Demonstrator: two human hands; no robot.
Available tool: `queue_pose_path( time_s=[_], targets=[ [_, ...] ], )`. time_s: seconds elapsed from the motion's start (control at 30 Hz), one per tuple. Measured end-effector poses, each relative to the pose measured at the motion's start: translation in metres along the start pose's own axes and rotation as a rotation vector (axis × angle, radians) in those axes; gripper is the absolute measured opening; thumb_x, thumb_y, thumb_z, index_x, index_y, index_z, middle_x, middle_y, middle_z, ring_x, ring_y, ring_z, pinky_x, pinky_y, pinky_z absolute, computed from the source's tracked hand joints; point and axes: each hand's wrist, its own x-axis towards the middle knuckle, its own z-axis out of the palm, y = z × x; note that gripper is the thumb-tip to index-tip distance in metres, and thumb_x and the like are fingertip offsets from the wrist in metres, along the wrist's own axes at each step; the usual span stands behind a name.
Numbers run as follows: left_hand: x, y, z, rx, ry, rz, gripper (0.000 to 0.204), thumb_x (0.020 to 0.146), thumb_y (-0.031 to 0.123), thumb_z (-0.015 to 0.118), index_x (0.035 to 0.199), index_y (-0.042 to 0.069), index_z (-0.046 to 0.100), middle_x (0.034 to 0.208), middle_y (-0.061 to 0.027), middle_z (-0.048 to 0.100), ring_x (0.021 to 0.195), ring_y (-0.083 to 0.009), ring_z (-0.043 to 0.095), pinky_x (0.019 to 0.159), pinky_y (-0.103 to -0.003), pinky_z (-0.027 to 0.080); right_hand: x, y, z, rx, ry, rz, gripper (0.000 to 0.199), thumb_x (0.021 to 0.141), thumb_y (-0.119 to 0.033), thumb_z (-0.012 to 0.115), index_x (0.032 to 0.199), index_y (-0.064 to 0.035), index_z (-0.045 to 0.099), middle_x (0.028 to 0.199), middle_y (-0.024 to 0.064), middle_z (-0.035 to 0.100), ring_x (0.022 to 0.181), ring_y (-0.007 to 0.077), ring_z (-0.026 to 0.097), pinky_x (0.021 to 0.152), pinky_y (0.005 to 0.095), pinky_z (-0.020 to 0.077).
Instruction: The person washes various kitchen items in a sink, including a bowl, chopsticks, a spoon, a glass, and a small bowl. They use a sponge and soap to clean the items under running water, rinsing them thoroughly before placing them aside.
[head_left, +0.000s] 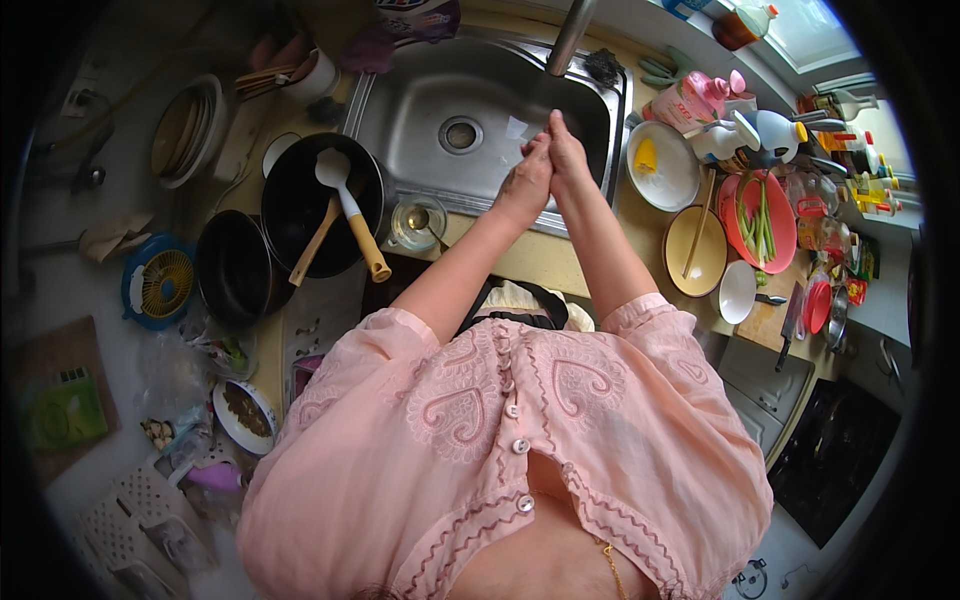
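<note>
On your left, a black pan [285, 215] has a white ladle [333, 168] and a wooden-handled tool lying across it; a glass [402, 230] with a spoon stands just beside. Next comes the steel sink [400, 105], in front of you. Over its right half, your left hand [527, 185] presses against your right hand [568, 163], below the faucet [570, 40]. How far each is closed, or whether anything lies between the palms, cannot be told. Holding both well inside the rim should let drips fall in the basin, clear of the white plate [675, 182] at right.
</note>
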Motion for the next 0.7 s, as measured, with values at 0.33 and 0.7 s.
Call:
queue_pose_path(
  time_s=[0.33,0.7],
  targets=[
    [0.016,-0.015,0.006,-0.814,-0.078,-0.66,0.07,0.086,0.056,0.027,0.139,0.015,0.01,0.145,-0.0062,0.01,0.132,-0.0181,0.012,0.106,-0.03,0.012,-0.002,0.012,-0.003,-0.166,-0.157,-0.121,0.063,0.089,-0.054,0.03,0.125,-0.0029,0.04,0.129,0.0107,0.042,0.121,0.022,0.035,0.102,0.0325,0.0235],
    [0.021,-0.092,0.039,-1.022,0.035,-0.699,0.045,0.088,0.036,0.045,0.122,0.01,0.03,0.103,-0.007,0.034,0.098,-0.0157,0.037,0.089,-0.028,0.032,-0.013,0.017,0.01,-0.103,-0.258,-0.195,0.03,0.093,-0.026,0.035,0.074,-0.0043,0.043,0.073,0.0133,0.058,0.075,0.0205,0.054,0.076,0.0305,0.0436]
  ],
)
